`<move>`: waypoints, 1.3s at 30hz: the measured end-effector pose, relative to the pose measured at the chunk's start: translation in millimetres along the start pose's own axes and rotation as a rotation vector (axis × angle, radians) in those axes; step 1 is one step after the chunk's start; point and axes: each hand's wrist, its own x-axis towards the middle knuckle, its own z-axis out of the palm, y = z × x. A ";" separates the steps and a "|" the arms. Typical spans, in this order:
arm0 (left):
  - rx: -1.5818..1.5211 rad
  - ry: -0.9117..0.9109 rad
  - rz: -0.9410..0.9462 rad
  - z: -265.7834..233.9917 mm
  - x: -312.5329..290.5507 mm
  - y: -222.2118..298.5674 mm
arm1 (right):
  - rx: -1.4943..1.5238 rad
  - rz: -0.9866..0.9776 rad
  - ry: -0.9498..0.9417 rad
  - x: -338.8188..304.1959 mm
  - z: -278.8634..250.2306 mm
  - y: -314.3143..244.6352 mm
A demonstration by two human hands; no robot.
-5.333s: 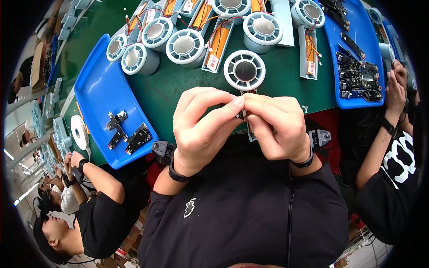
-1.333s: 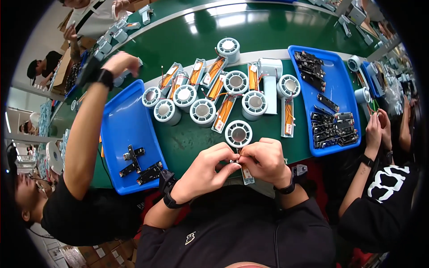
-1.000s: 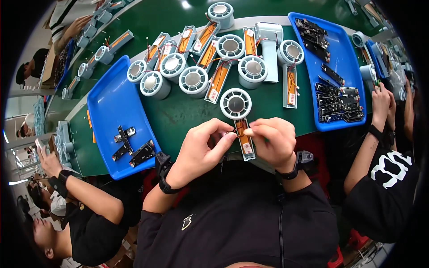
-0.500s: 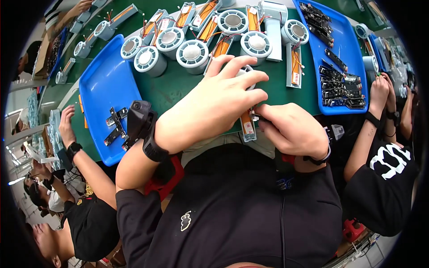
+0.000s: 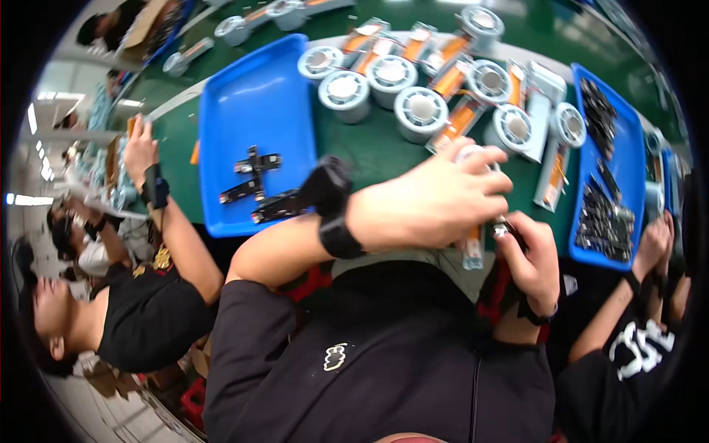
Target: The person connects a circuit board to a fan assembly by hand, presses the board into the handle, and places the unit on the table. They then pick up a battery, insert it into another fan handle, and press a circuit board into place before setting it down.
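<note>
The right hand [image 5: 530, 258] is pinching a small dark piece [image 5: 503, 228] beside the pale-blue housing [image 5: 473, 260] at the tabletop's [image 5: 354, 148] near edge, the left hand [image 5: 428, 203] is covering that housing, grip unclear, and this close handwork is seemingly calling for steadying.

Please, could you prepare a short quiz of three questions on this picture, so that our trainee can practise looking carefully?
1. True or false: the left hand hides part of the light-blue unit in front of the person.

2. Choose one. In the left blue tray, the black circuit boards lie:
a) at the far end
b) at the end nearest the person
c) spread evenly from end to end

3. Complete the sentence: compared with the left blue tray, the right blue tray holds ____ black circuit boards.

Key: 1. True. 2. b. 3. more.
</note>
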 end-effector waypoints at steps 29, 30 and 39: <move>0.841 0.556 -1.619 -175.0 -302.8 -157.5 | 0.334 -0.218 0.174 0.2 11.3 61.6; 0.687 0.447 -1.548 -170.6 -264.3 -140.3 | 0.326 -0.203 0.178 -2.3 8.9 62.4; 0.652 0.202 -1.213 -105.9 -196.9 -39.8 | 0.392 -0.267 0.181 0.4 10.9 61.1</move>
